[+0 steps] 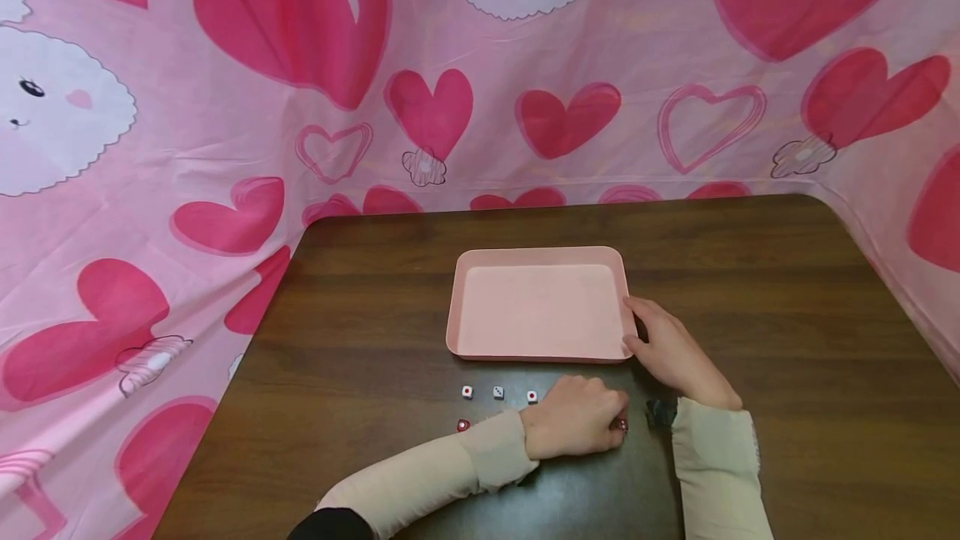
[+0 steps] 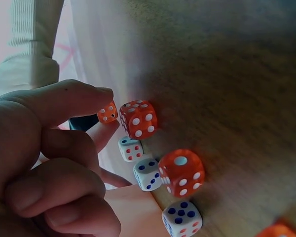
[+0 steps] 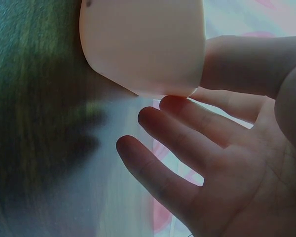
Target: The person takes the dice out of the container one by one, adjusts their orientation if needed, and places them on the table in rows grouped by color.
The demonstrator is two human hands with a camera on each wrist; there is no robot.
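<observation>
My left hand reaches across the tabletop, pinching a small red die between thumb and index finger; the other fingers are curled. Beyond that die in the left wrist view are more red dice and white dice. From the head, three white dice make a row before the pink tray, with one red die left of my forearm. My right hand holds the tray's right edge near its front corner. The right wrist view shows the thumb against the tray's side.
The brown wooden table is enclosed by a pink heart-patterned cloth at the back and sides. A small dark object is beside the right cuff. My left forearm hides part of the tabletop in the head view.
</observation>
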